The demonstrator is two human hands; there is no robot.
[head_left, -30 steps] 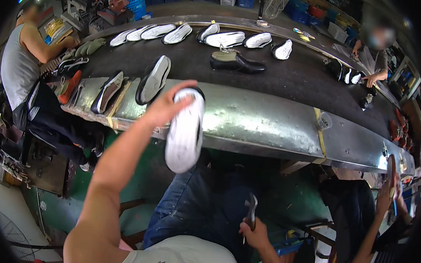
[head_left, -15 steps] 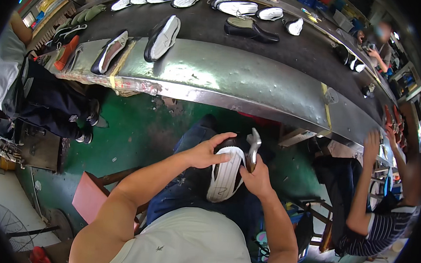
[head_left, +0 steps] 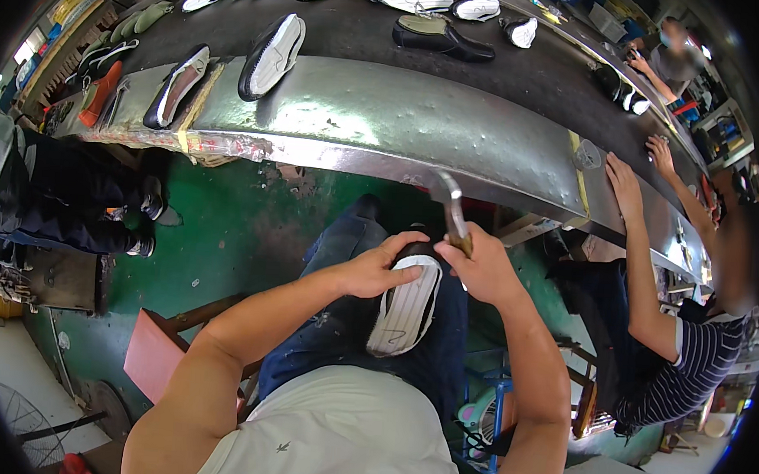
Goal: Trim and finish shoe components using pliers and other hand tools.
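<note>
A dark shoe (head_left: 405,312) rests over my lap, its white, line-marked underside turned up and its dark toe pointing away from me. My left hand (head_left: 376,270) is closed round the toe end from the left, thumb lying on the white bottom. To the right, my right hand (head_left: 485,265) grips the wooden handle of a hammer (head_left: 454,204). Its metal head stands up beyond the toe, apart from the shoe and slightly smeared by motion.
Ahead runs a long metal-edged bench (head_left: 422,109) bearing several white-bottomed shoes (head_left: 272,57) and a black shoe (head_left: 442,39). A co-worker (head_left: 677,342) sits at the right with hands on the bench; another person (head_left: 61,187) stands left. A pink panel (head_left: 157,355) is beside my left arm.
My right hand has lifted the hammer up and away from the shoe's side. The left hand keeps its hold. The right co-worker's hands have come down onto the bench.
</note>
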